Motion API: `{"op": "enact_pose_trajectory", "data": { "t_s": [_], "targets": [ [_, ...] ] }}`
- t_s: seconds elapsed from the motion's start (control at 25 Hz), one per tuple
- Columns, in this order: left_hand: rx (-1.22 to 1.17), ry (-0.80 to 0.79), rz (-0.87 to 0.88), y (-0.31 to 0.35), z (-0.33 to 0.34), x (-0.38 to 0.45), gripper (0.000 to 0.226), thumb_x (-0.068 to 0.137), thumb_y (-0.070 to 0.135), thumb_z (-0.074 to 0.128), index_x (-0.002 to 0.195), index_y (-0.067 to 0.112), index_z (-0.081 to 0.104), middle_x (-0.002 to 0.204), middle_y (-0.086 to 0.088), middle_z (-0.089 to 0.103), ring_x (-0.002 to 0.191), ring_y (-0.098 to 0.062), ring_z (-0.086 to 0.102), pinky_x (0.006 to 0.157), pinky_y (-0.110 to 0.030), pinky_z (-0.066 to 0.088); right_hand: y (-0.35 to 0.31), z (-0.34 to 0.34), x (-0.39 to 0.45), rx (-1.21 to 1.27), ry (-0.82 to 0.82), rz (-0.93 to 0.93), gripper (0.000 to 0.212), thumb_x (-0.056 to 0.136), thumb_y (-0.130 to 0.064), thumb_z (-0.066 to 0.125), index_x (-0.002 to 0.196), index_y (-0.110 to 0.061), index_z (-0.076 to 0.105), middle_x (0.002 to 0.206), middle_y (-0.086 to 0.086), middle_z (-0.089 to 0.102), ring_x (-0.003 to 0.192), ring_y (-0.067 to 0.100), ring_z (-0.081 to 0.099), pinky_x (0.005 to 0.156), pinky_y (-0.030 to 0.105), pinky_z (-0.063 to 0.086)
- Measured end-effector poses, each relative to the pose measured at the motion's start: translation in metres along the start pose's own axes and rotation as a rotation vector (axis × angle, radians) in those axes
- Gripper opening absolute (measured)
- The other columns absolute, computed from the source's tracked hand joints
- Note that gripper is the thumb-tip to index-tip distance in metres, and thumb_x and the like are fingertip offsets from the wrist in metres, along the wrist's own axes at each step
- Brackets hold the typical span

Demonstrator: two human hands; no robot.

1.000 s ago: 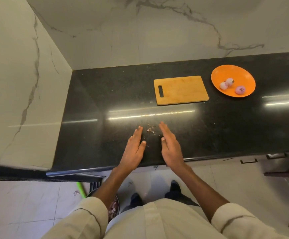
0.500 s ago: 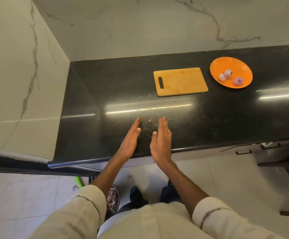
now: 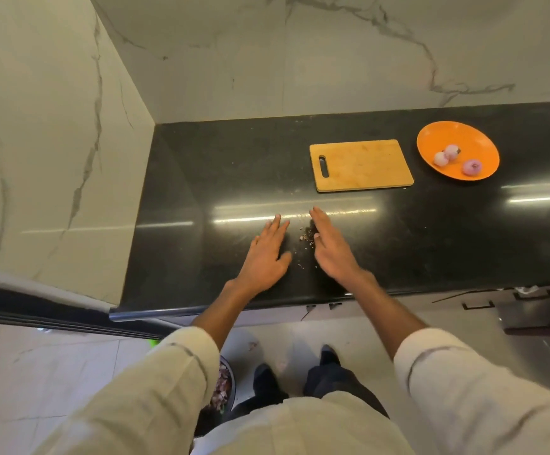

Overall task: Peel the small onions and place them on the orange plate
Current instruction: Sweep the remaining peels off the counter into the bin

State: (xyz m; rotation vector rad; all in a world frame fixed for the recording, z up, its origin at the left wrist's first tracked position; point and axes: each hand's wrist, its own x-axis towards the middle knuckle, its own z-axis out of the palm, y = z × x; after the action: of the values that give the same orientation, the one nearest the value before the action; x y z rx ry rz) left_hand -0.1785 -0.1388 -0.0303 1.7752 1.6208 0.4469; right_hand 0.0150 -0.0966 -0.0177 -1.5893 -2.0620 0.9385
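Both hands are lying flat on the black counter [image 3: 201, 198], on the near side of the wooden cutting board [image 3: 362, 165]. The left hand [image 3: 268, 254] and right hand [image 3: 331, 251] are facing each other with fingers straight and together, gripping nothing, bracketing a small scatter of onion skin bits [image 3: 306, 238] between them. The palms are angled like 2 scrapers, probably to herd the scraps toward the counter edge. The cutting board is sitting bare, with no onion on it. To the right of the cutting board, just beside it, the orange plate [image 3: 431, 142] is holding 3 peeled onions [image 3: 451, 152]: 2 touching each other, 1 slightly apart toward the near rim. No unpeeled onion is showing anywhere on the counter, so the peeling is looking finished and this is reading as cleanup. On the floor, well below and left of the cutting board, a bin [image 3: 224, 385] with purple peelings is peeking out from behind the left sleeve, likely the scraps' destination.
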Motion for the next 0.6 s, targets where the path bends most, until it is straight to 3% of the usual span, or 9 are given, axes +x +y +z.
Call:
{"op": "enact_pose_trajectory", "data": {
  "t_s": [0.2, 0.4, 0.6],
  "targets": [
    [0.189, 0.008, -0.125, 0.004, -0.022, 0.061, 0.068, 0.115, 0.039, 0.036, 0.171, 0.018, 0.004, 0.180, -0.004, -0.007, 0.166, -0.022, -0.004, 0.134, -0.054, 0.006, 0.001, -0.009, 0.068, -0.303, -0.154, -0.090, 0.062, 0.111, -0.019, 0.042, 0.168, -0.014, 0.017, 0.177, 0.003, 0.010, 0.163, 0.022, 0.012, 0.131, 0.048, 0.019],
    [0.296, -0.006, -0.060, -0.005, -0.022, 0.095, 0.065, 0.115, 0.037, 0.030, 0.172, 0.021, 0.003, 0.180, -0.002, -0.003, 0.167, -0.023, -0.003, 0.134, -0.051, 0.004, 0.000, 0.001, 0.105, -0.397, -0.197, -0.130, 0.063, 0.112, -0.025, 0.038, 0.169, -0.017, 0.010, 0.178, -0.001, 0.004, 0.164, 0.020, 0.005, 0.130, 0.048, 0.015],
    [0.347, 0.004, 0.035, -0.019, 0.003, 0.056, 0.062, 0.116, 0.041, 0.024, 0.171, 0.021, 0.004, 0.180, 0.002, 0.000, 0.166, -0.019, -0.004, 0.135, -0.048, 0.004, 0.023, 0.010, 0.066, -0.401, -0.224, -0.217, 0.062, 0.113, -0.026, 0.037, 0.169, -0.015, 0.013, 0.177, 0.001, 0.006, 0.163, 0.019, 0.005, 0.130, 0.043, 0.010]
  ]
}}
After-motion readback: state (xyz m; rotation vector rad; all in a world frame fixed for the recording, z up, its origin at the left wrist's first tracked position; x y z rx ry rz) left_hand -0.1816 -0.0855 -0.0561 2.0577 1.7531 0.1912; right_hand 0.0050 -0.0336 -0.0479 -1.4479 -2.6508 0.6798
